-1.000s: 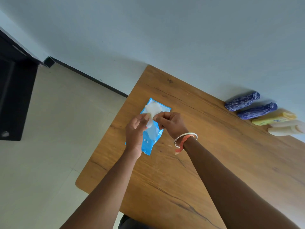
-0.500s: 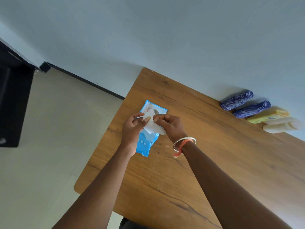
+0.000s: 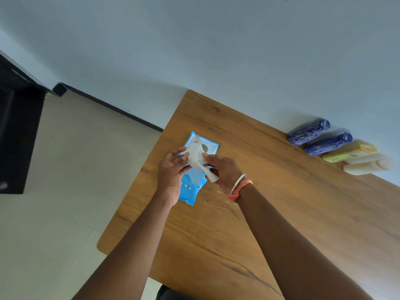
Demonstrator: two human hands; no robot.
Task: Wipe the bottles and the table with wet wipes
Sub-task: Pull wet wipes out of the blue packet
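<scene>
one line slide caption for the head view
A wet wipe held between left hand and right hand over the blue wipes pack on the wooden table, bottles by the wall

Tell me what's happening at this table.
A person holds a white wet wipe between both hands. The left hand and the right hand each pinch it just above the blue wipes pack, which lies flat on the wooden table. Lined up along the wall at the far right are two dark blue bottles, a yellow bottle and pale bottles. Neither hand touches them, so no wiping has begun.
</scene>
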